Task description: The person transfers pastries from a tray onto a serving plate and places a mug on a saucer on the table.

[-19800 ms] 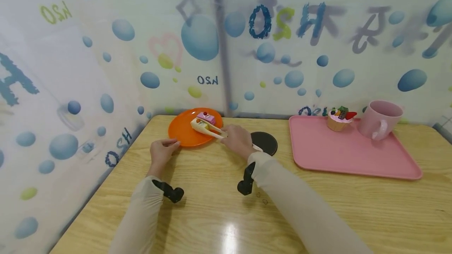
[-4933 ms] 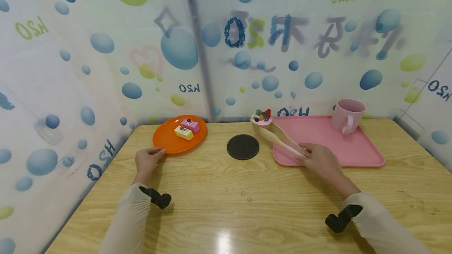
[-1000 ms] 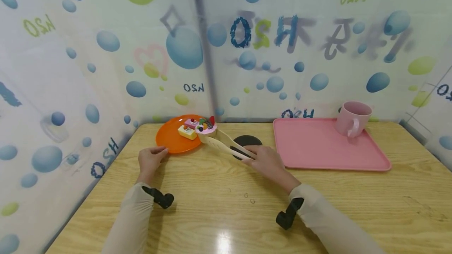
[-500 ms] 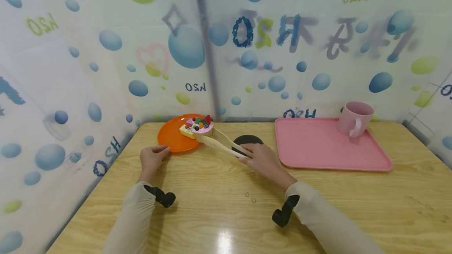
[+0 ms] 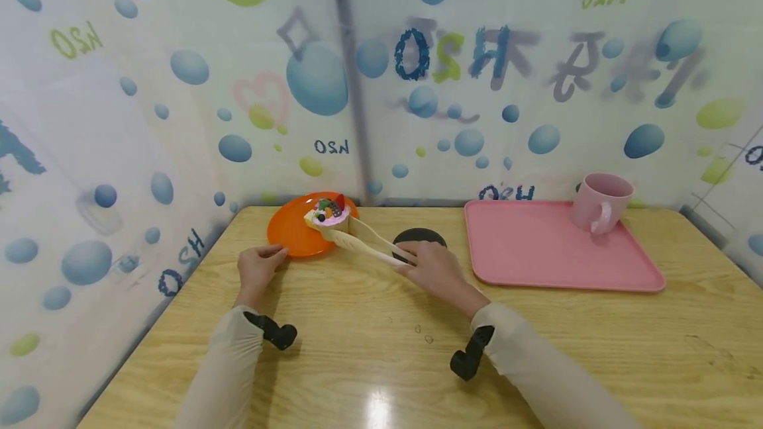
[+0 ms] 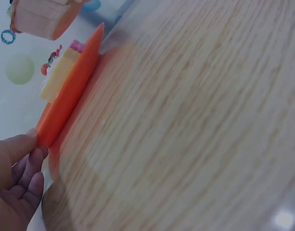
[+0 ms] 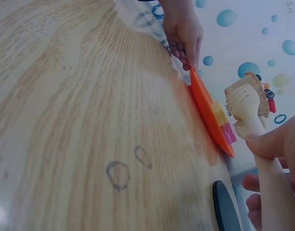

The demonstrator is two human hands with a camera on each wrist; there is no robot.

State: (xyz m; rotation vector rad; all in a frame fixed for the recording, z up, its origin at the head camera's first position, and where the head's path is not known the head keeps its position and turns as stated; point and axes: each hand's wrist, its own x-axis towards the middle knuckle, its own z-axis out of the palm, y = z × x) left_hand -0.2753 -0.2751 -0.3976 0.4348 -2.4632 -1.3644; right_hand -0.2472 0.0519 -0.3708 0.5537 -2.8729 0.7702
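My right hand (image 5: 438, 270) grips pale tongs (image 5: 365, 249), whose tips clasp a toy cupcake (image 5: 331, 218) with pink frosting and fruit on top. In the right wrist view, the cupcake hangs above the orange plate (image 7: 203, 100), apart from it. Two toy cake slices lie on that plate: a yellow slice (image 6: 60, 74) and a pink slice (image 7: 228, 133). From the head view the cupcake hides the pink slice and most of the yellow one. My left hand (image 5: 257, 275) pinches the plate's near edge, thumb on top and fingers below.
A black round coaster (image 5: 420, 236) lies on the wooden table behind my right hand. Further right is a pink tray (image 5: 554, 250) with a pink mug (image 5: 601, 202) at its back right corner. A printed curtain (image 5: 381, 85) closes off the back and left.
Earlier the cupcake stood on the tray while the tongs were at the cake slices. Since then the tongs have lifted it and carried it left over the plate. My left hand stays at the plate's edge.
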